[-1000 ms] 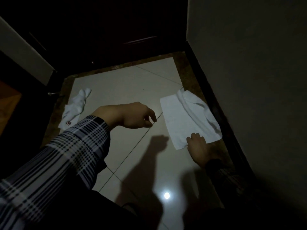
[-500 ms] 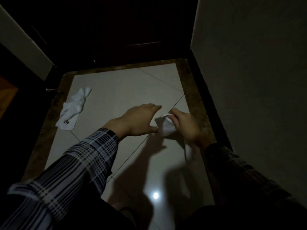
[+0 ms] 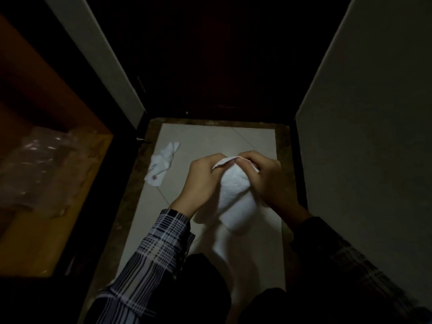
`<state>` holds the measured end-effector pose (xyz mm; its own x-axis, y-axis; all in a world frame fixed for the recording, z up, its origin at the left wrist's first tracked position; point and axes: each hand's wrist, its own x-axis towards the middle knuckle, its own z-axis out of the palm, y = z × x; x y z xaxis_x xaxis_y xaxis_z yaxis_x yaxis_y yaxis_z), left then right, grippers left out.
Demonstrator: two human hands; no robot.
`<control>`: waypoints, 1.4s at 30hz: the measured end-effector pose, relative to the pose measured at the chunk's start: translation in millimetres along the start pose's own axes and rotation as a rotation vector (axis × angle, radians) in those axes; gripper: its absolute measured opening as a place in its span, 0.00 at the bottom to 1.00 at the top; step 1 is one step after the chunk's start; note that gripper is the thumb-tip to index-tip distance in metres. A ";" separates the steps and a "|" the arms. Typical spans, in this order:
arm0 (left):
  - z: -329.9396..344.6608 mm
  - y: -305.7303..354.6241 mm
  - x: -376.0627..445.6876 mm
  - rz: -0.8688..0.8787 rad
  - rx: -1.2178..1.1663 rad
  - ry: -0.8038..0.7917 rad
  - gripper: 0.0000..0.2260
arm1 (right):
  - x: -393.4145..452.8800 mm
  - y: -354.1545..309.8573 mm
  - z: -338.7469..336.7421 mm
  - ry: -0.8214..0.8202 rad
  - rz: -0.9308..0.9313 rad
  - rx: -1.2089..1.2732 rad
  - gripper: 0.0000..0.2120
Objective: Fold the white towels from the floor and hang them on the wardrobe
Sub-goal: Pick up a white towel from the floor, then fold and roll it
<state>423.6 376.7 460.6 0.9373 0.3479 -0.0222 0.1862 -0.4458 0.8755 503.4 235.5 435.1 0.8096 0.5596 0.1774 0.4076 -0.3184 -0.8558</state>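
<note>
Both hands are holding one white towel (image 3: pixel 233 197) up off the tiled floor (image 3: pixel 210 136): the left hand (image 3: pixel 201 183) and right hand (image 3: pixel 266 176) are pinching its top edge. The second towel (image 3: pixel 162 166) is lying crumpled at the floor's far-left border.

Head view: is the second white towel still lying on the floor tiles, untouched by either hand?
Yes, the crumpled towel lies on the floor apart from the left hand and right hand, which both grip the lifted towel.

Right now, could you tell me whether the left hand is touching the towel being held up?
Touching. The head view shows the left hand pinching the upper edge of the held towel, opposite the right hand.
</note>
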 end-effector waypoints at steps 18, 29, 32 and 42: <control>-366.7 281.9 -20.1 0.021 0.027 0.478 0.07 | 165.4 -406.1 -68.3 -0.333 -0.140 0.008 0.09; -494.2 278.2 -39.3 -0.065 0.128 0.836 0.07 | 246.8 -442.4 -30.0 -0.482 -0.133 -0.141 0.14; -504.2 275.5 -38.1 -0.113 0.127 0.928 0.07 | 269.6 -460.8 -23.0 -0.480 -0.244 -0.098 0.15; -496.7 274.6 2.0 -0.341 0.026 1.250 0.14 | 352.2 -509.8 -4.6 -0.754 -0.482 0.147 0.13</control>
<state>330.2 664.6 940.7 -0.0650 0.9699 0.2345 0.3782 -0.1936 0.9053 582.6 591.4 936.2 0.0528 0.9759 0.2119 0.5310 0.1523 -0.8335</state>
